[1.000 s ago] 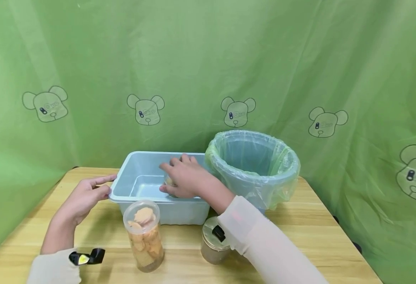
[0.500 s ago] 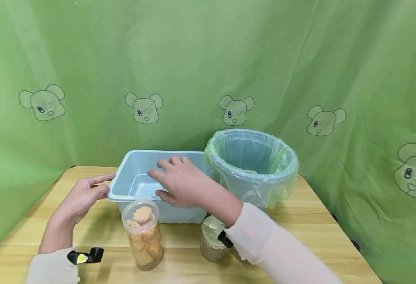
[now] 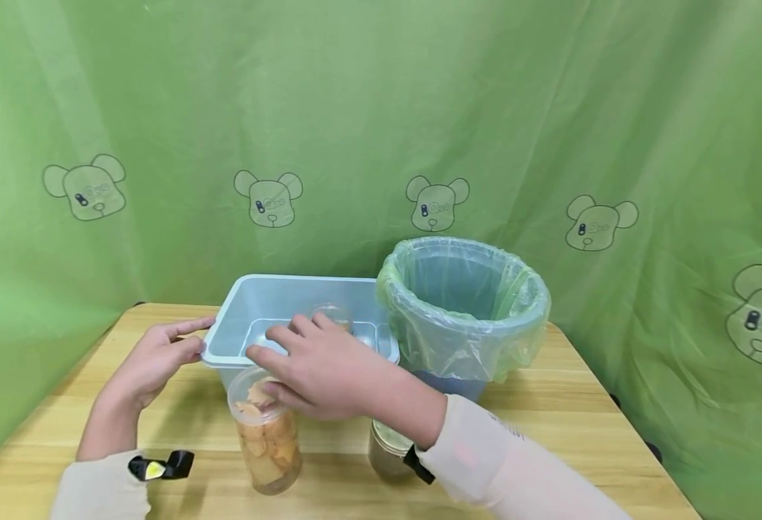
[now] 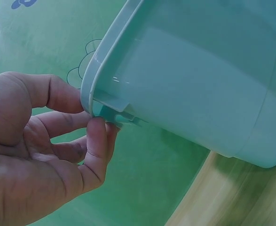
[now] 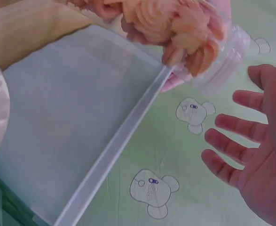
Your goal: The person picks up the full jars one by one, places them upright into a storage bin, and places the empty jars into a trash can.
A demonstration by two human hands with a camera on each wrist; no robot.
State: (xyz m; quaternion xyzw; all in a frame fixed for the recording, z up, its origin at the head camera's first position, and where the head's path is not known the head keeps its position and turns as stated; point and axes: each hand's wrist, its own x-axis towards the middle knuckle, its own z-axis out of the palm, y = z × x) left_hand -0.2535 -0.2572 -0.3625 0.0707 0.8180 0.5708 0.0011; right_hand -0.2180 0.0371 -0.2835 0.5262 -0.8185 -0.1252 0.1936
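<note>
My left hand [image 3: 153,365] pinches the left rim of a light blue plastic tub [image 4: 189,80], the thumb on one side of the lip and fingertips under it. My right hand [image 3: 331,368] hangs over the tub's front edge with fingers spread and nothing held. Its thumb overlaps the top of a tall clear jar of cookies [image 3: 269,455] in the head view. From the right wrist, the cookies [image 5: 161,23] show through the jar wall, with the open fingers [image 5: 229,143] apart from it. A clear jar [image 3: 331,312] stands inside the tub, partly hidden behind the right hand.
A bin [image 3: 478,339] lined with a green-tinted plastic bag stands right of the tub, overlapping its corner. A short lidded jar [image 3: 387,455] stands on the wooden table [image 3: 550,440], partly under the right forearm. Green curtain [image 3: 348,108] hangs behind.
My right hand has let go of the jar in the tub, risen out and come forward and left toward the cookie jar. The left hand has stayed on the rim.
</note>
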